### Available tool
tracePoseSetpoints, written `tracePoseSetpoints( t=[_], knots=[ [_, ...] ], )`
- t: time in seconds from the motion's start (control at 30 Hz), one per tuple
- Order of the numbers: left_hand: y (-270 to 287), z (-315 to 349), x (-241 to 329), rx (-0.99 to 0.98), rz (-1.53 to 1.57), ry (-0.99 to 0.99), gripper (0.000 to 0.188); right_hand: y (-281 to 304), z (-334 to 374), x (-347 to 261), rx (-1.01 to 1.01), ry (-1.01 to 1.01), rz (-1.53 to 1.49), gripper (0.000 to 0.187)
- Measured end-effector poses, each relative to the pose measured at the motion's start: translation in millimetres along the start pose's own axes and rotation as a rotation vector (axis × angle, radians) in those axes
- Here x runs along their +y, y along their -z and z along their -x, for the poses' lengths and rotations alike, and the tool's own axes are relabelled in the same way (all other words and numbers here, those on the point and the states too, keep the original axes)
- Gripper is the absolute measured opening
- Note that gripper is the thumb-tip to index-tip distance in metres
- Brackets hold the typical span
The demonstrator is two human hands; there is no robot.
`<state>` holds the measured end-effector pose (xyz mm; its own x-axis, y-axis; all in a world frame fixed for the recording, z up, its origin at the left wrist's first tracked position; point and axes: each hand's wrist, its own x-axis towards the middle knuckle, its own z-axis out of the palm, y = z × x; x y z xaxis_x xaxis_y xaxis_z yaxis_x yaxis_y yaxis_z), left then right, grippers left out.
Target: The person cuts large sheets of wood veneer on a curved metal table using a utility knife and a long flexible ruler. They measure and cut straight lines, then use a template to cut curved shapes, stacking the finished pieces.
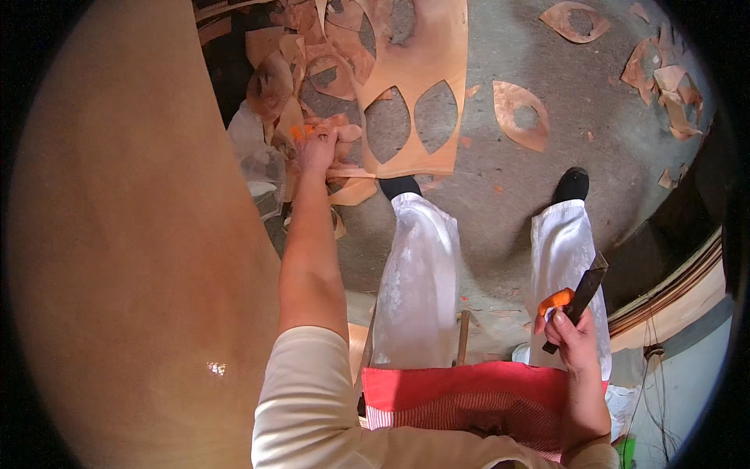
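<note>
My left hand (319, 150) reaches down to a pile of tan leather scraps (272, 86) on the floor at the left. Its fingers are curled on a pinkish-tan leather scrap (344, 131), and orange covering shows at the fingertips. A dark, flat-bladed knife (586, 293) with an angled tip points up and away in my right hand (573, 338), held over my right leg. An orange finger guard (556, 300) covers one finger of that hand. Beyond my left foot lies a large tan leather sheet (426, 66) with pointed oval holes cut through it.
A broad brown smooth surface (141, 234) fills the left side. Leather pieces with holes (522, 117) lie on the grey floor, with more scraps (672, 86) at the far right. Red cloth (469, 383) covers my lap. Thin wires (656, 375) hang at the right.
</note>
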<state>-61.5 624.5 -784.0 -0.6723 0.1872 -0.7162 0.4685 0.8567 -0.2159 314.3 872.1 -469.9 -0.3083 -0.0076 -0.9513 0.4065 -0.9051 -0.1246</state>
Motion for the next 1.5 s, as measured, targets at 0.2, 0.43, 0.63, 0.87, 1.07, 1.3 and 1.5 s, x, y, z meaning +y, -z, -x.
tracePoseSetpoints(
  t=[0.2, 0.43, 0.63, 0.87, 1.07, 1.3, 1.5],
  knots=[
    [18, 46, -4, 0.490, 0.259, -0.070, 0.038, -9, -2, -3, 0.042, -0.037, 0.008, 0.027],
    [113, 200, 89, 0.193, 1.571, -0.101, 0.029, -16, 14, 25, 0.172, 0.035, 0.245, 0.024],
    [234, 356, 125, -0.324, 2.052, -0.158, 0.043, -59, 96, -5, 0.122, 0.164, 0.143, 0.024],
    [342, 500, 91, -0.477, 2.326, -0.297, 0.025, -110, 221, -37, -0.131, 0.207, 0.054, 0.023],
    [421, 608, 51, -0.305, 2.382, -0.532, 0.020, -161, 338, -68, -0.598, 0.044, -0.034, 0.024],
    [452, 671, -16, 0.142, 2.522, -0.709, 0.041, -237, 404, -83, -0.436, 0.503, 0.499, 0.024],
    [426, 673, -71, 0.215, 2.676, -0.647, 0.038, -302, 396, -85, -0.266, 1.187, 0.963, 0.025]
  ],
)
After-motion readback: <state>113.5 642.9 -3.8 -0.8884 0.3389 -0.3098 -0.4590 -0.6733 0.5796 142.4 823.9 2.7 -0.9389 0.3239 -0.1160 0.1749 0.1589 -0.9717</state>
